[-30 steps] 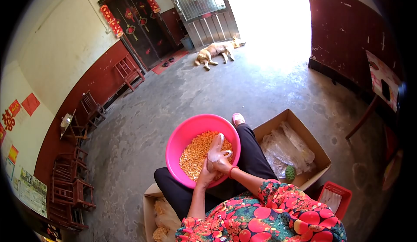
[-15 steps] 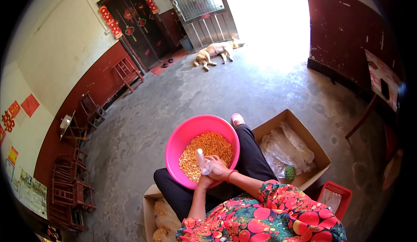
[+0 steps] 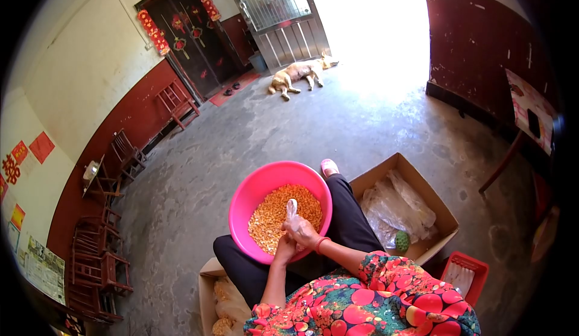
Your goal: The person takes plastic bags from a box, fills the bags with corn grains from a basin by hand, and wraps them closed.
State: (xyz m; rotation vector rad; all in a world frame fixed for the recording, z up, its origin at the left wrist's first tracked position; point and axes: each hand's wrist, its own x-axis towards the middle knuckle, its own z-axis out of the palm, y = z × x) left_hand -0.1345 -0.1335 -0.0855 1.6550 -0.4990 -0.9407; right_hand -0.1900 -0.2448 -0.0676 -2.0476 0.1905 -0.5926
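Note:
A pink basin (image 3: 240, 218) sits between my knees with orange-yellow kernels (image 3: 277, 206) in it. Over its near side my hands are pressed together. My right hand (image 3: 304, 232) is closed round a clear plastic bag (image 3: 292, 208), whose whitish end points up beyond the fingers. My left hand (image 3: 286, 247) is just below and to the left, touching the bag and my right hand; its fingers are partly hidden. What the bag holds is too small to tell.
A cardboard box (image 3: 446, 230) of clear bags and a green round item (image 3: 402, 240) stands right, a red basket (image 3: 480, 271) beside it. Another box (image 3: 205, 288) is at lower left. A dog (image 3: 300, 72) lies by the door.
The plastic bag's end has swung from upright to lower left, then back up, and now looks shorter. My right hand has shifted slightly over my left.

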